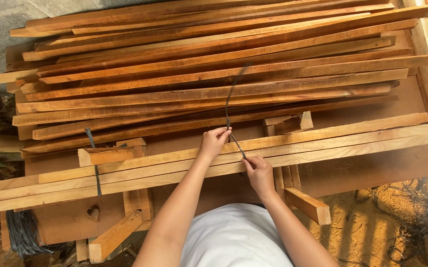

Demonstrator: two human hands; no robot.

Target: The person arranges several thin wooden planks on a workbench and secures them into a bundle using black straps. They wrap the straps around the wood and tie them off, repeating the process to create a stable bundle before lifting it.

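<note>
1. The dark strap [230, 106] runs as a thin band from above the loose heap of slats down to the bundle of long slats [323, 143], which lies across the near part of the wooden bench [372, 173], reaching toward its right edge. The strap's lower stretch crosses the bundle between the two hands.
2. The left hand [214, 141] has its fingers pinched shut on the strap just above the bundle's far edge; the upper tail rises from that pinch, blurred.
3. The right hand [257, 170] is curled closed on the strap's lower end at the bundle's near edge, knuckles up.
4. To tie well, I would judge the strap needs to stay taut between both pinches and square across the slats, so none slips sideways.
5. A second dark tie [95, 163] already circles the bundle near the bench's left edge, beside a short block [106, 155]; matching its tightness seems sensible.
6. Behind, the heap of reddish slats [214, 64] covers the bench's far side. Keeping the free tail from snagging there would help.
7. A coil of dark strapping [23, 232] hangs at the near left corner.
</note>
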